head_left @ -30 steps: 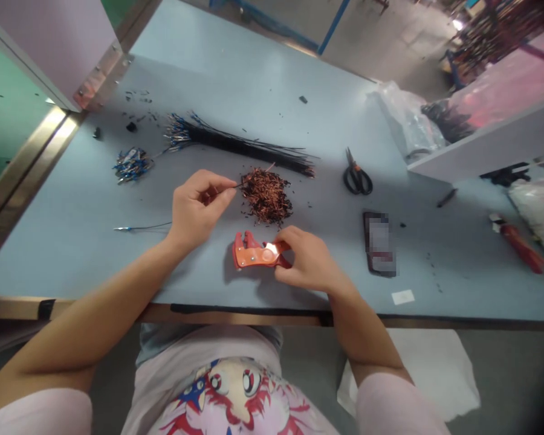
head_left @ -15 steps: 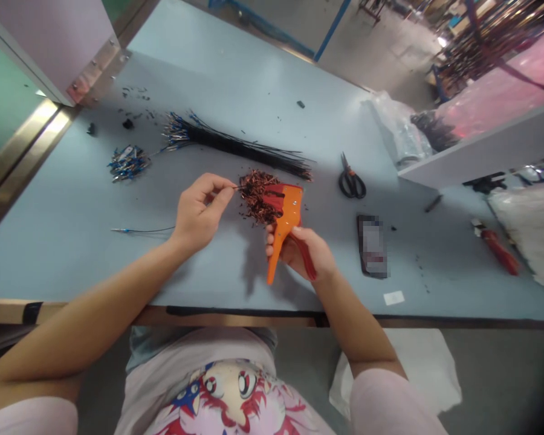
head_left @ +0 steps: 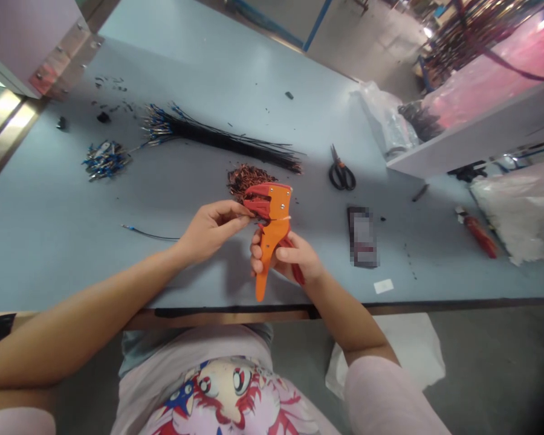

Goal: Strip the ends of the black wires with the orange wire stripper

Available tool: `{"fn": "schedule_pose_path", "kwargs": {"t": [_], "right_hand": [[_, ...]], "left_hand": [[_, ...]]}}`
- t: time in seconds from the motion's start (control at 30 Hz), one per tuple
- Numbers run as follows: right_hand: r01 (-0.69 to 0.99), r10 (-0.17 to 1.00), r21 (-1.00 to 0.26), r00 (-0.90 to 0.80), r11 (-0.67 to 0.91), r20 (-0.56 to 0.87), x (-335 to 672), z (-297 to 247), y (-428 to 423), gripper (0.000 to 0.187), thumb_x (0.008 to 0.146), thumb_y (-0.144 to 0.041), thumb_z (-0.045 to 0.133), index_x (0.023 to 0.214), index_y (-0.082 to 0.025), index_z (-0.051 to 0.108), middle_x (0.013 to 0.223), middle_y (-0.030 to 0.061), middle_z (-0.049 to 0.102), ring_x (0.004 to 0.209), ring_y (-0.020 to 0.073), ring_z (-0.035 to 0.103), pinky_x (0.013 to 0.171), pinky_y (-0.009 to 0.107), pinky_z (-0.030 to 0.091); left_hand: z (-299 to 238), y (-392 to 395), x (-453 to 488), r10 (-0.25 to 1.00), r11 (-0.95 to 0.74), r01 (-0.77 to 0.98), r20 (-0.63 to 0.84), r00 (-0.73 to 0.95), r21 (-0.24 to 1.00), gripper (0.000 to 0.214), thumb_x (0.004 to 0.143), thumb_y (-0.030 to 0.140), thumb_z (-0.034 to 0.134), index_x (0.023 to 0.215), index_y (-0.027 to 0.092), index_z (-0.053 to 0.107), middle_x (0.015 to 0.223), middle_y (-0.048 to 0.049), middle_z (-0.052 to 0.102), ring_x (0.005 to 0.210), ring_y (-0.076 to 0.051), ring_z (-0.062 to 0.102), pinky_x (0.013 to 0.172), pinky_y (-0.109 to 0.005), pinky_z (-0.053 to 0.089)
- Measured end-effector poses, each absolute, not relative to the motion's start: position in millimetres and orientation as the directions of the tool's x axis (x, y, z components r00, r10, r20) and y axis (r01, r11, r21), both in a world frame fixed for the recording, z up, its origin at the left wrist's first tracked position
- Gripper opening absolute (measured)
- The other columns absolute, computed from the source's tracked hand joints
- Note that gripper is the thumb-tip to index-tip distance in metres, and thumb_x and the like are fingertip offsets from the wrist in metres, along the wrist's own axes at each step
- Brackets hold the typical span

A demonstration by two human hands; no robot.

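Observation:
My left hand (head_left: 213, 231) pinches a thin black wire (head_left: 156, 236), whose blue-collared metal end sticks out to the left of the hand. The fingertips touch or nearly touch the red jaws of an orange and red wire stripper (head_left: 275, 208). My right hand (head_left: 288, 257) is wrapped round the stripper's handles, with its head pointing up and left. Behind the jaws lies a heap of copper-coloured wire scraps (head_left: 247, 178). The wire's other end is hidden by the fingers and the jaws.
A long bundle of black wires (head_left: 222, 139) lies behind the scraps. Left of it is a pile of blue and silver terminals (head_left: 106, 161). Black scissors (head_left: 342, 175), a phone (head_left: 363, 237) and a red-handled tool (head_left: 479, 235) lie to the right. A shelf (head_left: 471, 133) juts in at right.
My left hand has brought the wire right and down to the stripper's jaws. The stripper has shifted slightly left and down in view, and the whole view has moved a little.

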State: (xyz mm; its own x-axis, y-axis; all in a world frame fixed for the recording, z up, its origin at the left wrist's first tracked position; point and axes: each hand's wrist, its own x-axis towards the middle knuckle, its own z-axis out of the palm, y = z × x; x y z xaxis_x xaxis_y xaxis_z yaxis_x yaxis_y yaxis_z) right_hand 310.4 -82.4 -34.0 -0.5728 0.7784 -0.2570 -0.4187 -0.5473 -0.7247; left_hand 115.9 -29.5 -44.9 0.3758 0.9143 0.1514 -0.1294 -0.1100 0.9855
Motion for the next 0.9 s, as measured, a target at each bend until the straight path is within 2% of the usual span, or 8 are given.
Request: {"fn": "schedule_pose_path", "kwargs": {"t": [0.1,0.3,0.53,0.7,0.9], "right_hand": [[-0.431,0.775,-0.708,-0.575,-0.559,-0.262,310.3,-34.3,-81.7,0.045,0.071,-0.037,0.08,0.104,-0.014,0.061,0.087,0.0031,0.065,0.071,0.0164,0.067,0.072,0.038,0.06],[-0.454,0.779,-0.704,-0.585,-0.547,-0.228,311.0,-31.2,-82.0,0.042,0.072,-0.039,0.079,0.103,-0.016,0.06,0.086,0.0021,0.063,0.069,0.0153,0.065,0.072,0.041,0.061],[-0.381,0.786,-0.755,-0.554,-0.533,-0.275,309.4,-30.8,-84.1,0.044,0.07,-0.043,0.08,0.097,-0.017,0.057,0.08,0.0013,0.063,0.063,0.0148,0.062,0.07,0.044,0.061],[-0.389,0.788,-0.761,-0.563,-0.52,-0.251,309.5,-31.0,-85.4,0.039,0.074,-0.041,0.079,0.093,-0.016,0.056,0.076,-0.0006,0.061,0.059,0.0131,0.061,0.066,0.041,0.061],[-0.41,0.787,-0.748,-0.57,-0.522,-0.236,310.0,-30.6,-85.3,0.033,0.078,-0.038,0.077,0.089,-0.016,0.056,0.069,-0.0029,0.058,0.052,0.0102,0.059,0.058,0.034,0.06]], "left_hand": [[-47.6,-31.5,117.6,0.902,-0.127,-0.093,0.154,0.404,0.988,0.015,0.083,0.027,0.066,0.091,0.018,0.073,0.095,-0.0057,0.076,0.087,-0.016,0.07,0.079,-0.027,0.056],[-44.4,-34.6,116.7,0.911,-0.186,0.03,0.161,0.38,0.982,0.017,0.084,0.024,0.061,0.093,0.018,0.075,0.087,-0.0031,0.075,0.075,-0.013,0.067,0.067,-0.021,0.053],[-44.5,-35.5,117.3,0.893,-0.203,0.014,0.179,0.412,0.979,0.017,0.085,0.022,0.06,0.092,0.019,0.075,0.086,-0.0021,0.076,0.074,-0.012,0.067,0.068,-0.021,0.053],[-46.5,-36.4,117.4,0.889,-0.204,0.002,0.185,0.418,0.979,0.017,0.084,0.02,0.06,0.092,0.019,0.075,0.089,-0.0021,0.076,0.078,-0.013,0.069,0.072,-0.022,0.055],[-47.1,-36.7,118.2,0.886,-0.229,0.014,0.202,0.418,0.973,0.016,0.085,0.02,0.06,0.091,0.019,0.075,0.085,-0.0011,0.076,0.073,-0.012,0.067,0.068,-0.02,0.053]]}}
